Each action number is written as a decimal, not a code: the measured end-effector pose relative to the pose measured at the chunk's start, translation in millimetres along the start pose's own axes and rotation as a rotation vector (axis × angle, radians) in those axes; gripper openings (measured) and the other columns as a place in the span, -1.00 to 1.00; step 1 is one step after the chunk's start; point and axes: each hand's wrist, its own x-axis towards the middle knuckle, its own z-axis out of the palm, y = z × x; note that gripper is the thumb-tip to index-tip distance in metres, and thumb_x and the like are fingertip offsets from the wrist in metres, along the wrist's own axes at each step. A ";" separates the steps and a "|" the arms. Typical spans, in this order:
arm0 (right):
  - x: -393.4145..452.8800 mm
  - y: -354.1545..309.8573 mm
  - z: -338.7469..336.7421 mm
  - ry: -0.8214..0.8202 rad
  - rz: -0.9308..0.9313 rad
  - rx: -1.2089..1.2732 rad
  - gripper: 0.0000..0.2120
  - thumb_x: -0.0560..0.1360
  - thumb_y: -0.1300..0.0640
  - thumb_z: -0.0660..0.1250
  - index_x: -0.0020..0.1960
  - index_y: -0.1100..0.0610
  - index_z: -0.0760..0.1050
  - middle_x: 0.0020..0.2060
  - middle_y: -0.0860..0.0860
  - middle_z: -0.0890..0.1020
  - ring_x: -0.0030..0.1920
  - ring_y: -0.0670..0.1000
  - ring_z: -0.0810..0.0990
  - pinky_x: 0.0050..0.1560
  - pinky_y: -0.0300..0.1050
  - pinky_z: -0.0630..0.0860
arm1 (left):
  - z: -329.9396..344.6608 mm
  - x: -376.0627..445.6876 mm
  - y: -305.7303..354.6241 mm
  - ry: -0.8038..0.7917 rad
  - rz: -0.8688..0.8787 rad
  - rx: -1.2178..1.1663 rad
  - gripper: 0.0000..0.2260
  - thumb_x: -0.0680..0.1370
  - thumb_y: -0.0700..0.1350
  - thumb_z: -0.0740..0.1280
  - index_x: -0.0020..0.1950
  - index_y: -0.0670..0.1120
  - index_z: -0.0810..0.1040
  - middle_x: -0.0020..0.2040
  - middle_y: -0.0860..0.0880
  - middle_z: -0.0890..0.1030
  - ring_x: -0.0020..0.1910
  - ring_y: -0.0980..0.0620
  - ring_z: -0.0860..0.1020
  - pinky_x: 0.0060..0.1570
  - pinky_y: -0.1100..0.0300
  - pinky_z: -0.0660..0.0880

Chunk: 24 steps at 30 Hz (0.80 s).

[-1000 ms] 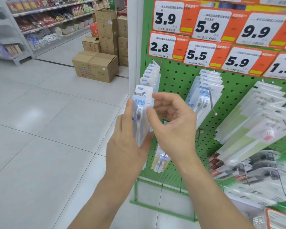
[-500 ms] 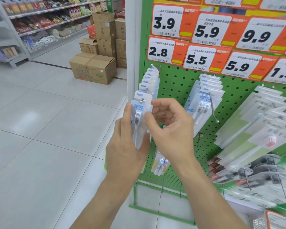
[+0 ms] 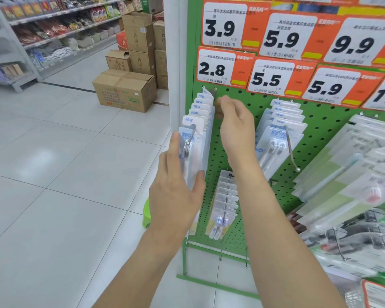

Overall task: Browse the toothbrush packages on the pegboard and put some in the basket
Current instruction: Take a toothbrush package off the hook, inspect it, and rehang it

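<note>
The right hand (image 3: 236, 130) has left the clear plastic toothbrush package (image 3: 192, 152) and reaches behind the hanging row, fingers loosely apart. The left hand (image 3: 176, 196) clamps the package at the hook's tip on the green pegboard (image 3: 320, 125): browsing continues. White floor tiles (image 3: 53, 174) lie left of the pegboard.

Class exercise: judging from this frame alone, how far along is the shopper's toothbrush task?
Done: nothing visibly; no basket is in view. In hand: the left hand grips the front package, still on its hook; the right hand reaches behind the row. Left: unhooking, putting packages in the basket.
</note>
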 end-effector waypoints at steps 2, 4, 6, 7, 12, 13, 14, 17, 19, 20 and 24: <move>10.4 -3.4 6.5 -0.031 0.059 0.072 -0.52 0.56 -0.18 0.23 0.06 0.25 0.61 -0.01 0.16 0.69 0.01 0.09 0.66 0.19 0.07 0.55 | 1.4 1.9 -0.1 -0.006 -0.005 -0.011 -0.19 0.46 -0.12 0.51 0.57 0.09 0.11 0.18 0.05 0.49 0.03 0.04 0.52 -0.17 0.01 0.59; 18.1 -6.7 10.3 -0.064 0.081 0.109 -0.34 0.45 -0.26 0.26 0.03 0.40 0.52 -0.05 0.33 0.61 -0.17 0.10 0.55 -0.02 0.04 0.47 | 2.6 3.8 -0.2 -0.012 -0.012 -0.019 -0.20 0.47 -0.12 0.50 0.58 0.09 0.11 0.20 0.05 0.47 0.04 0.07 0.50 -0.14 0.02 0.59; 21.6 -11.8 11.4 -0.068 0.081 0.110 -0.46 0.48 -0.18 0.32 -0.10 0.37 0.50 -0.23 0.26 0.52 -0.23 0.01 0.43 -0.11 -0.04 0.36 | 3.7 5.1 -0.1 -0.018 -0.016 -0.028 -0.20 0.47 -0.13 0.50 0.57 0.09 0.11 0.20 0.05 0.47 0.04 0.07 0.50 -0.14 0.01 0.59; 23.3 -13.7 10.9 -0.070 0.091 0.102 -0.61 0.51 -0.09 0.37 -0.17 0.27 0.51 -0.27 0.12 0.54 -0.26 -0.04 0.45 -0.11 -0.10 0.38 | 4.2 5.6 0.1 -0.022 -0.019 -0.033 -0.20 0.47 -0.13 0.49 0.57 0.10 0.10 0.21 0.06 0.47 0.05 0.06 0.51 -0.13 0.00 0.59; 32.5 -15.3 11.6 -0.038 0.057 0.037 -0.88 0.52 0.20 0.39 -0.16 0.06 0.65 -0.27 -0.15 0.67 -0.26 -0.20 0.56 -0.10 -0.23 0.52 | 4.2 6.9 0.4 -0.029 -0.026 -0.046 -0.20 0.48 -0.12 0.49 0.55 0.16 0.08 0.21 0.07 0.47 0.07 0.03 0.52 -0.10 -0.01 0.58; 33.6 -17.1 11.6 -0.030 0.052 0.021 -0.84 0.51 0.22 0.38 -0.21 0.05 0.64 -0.30 -0.16 0.66 -0.28 -0.19 0.56 -0.11 -0.22 0.53 | 4.1 7.0 0.6 -0.030 -0.028 -0.049 -0.20 0.48 -0.12 0.49 0.54 0.18 0.07 0.22 0.08 0.46 0.07 0.03 0.52 -0.10 0.00 0.58; 34.6 -18.3 11.8 -0.027 0.053 0.008 -0.80 0.51 0.23 0.37 -0.25 0.04 0.62 -0.33 -0.17 0.65 -0.28 -0.17 0.55 -0.12 -0.20 0.52 | 4.1 7.0 1.0 -0.031 -0.031 -0.053 -0.20 0.48 -0.12 0.49 0.54 0.19 0.07 0.22 0.08 0.46 0.07 0.04 0.51 -0.09 0.01 0.57; 36.5 -20.5 13.2 -0.021 0.082 0.003 -0.78 0.49 0.25 0.36 -0.33 0.13 0.56 -0.39 -0.11 0.57 -0.29 -0.09 0.49 -0.13 -0.17 0.48 | 4.9 7.1 1.4 -0.029 -0.036 -0.068 -0.21 0.48 -0.13 0.48 0.54 0.19 0.08 0.22 0.08 0.46 0.06 0.07 0.50 -0.07 0.05 0.54; 37.0 -21.9 14.5 -0.004 0.100 0.013 -0.77 0.47 0.25 0.35 -0.36 0.24 0.48 -0.39 0.03 0.45 -0.29 -0.02 0.38 -0.12 -0.12 0.41 | 6.2 7.4 1.1 -0.027 -0.035 -0.072 -0.22 0.49 -0.14 0.47 0.54 0.17 0.09 0.22 0.07 0.46 0.06 0.06 0.50 -0.07 0.04 0.54; 37.4 -22.7 14.8 0.007 0.108 0.017 -0.72 0.46 0.24 0.34 -0.40 0.20 0.41 -0.38 0.07 0.38 -0.29 0.00 0.31 -0.12 -0.10 0.36 | 6.7 7.7 1.0 -0.024 -0.032 -0.073 -0.23 0.49 -0.14 0.47 0.54 0.16 0.09 0.21 0.06 0.46 0.05 0.05 0.50 -0.08 0.03 0.55; 37.6 -23.8 13.3 0.034 0.145 0.027 -0.53 0.47 0.21 0.38 -0.51 0.03 0.22 -0.59 -0.12 0.26 -0.47 -0.04 0.23 -0.19 -0.14 0.33 | 8.8 8.7 1.5 -0.011 -0.021 -0.081 -0.24 0.50 -0.13 0.48 0.53 0.16 0.10 0.19 0.02 0.47 0.02 0.03 0.50 -0.11 -0.02 0.57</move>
